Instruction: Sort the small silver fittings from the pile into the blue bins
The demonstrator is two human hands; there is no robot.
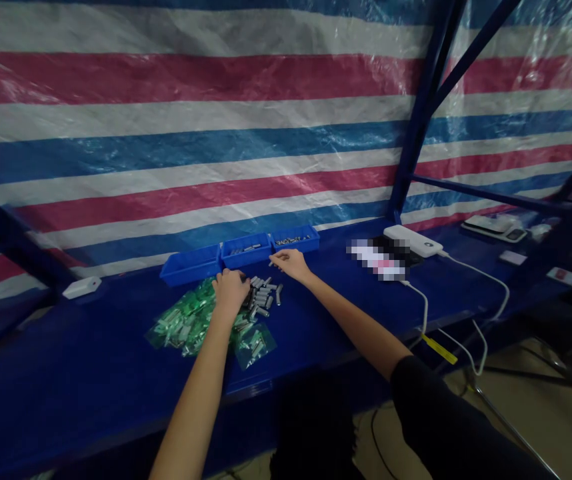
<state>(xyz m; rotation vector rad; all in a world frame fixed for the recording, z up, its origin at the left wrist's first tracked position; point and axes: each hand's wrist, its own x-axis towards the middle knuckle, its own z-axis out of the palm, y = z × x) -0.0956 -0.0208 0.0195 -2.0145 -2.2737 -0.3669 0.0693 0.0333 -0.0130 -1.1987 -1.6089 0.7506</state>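
Observation:
My right hand is closed in a pinch on a small metal cylinder, just in front of the blue bins. To its left, my left hand bends its fingers down between a heap of clear-green plastic bags and a loose pile of short silvery metal cylinders. Its fingers are closed; whatever they hold is hidden. One flat green bag with similar cylinders inside lies nearer me.
Behind the hands stand a left blue bin, a middle bin and a right bin with small metal parts. A white power bank with cables lies to the right. A digital scale sits farther right. Blue frame posts rise behind.

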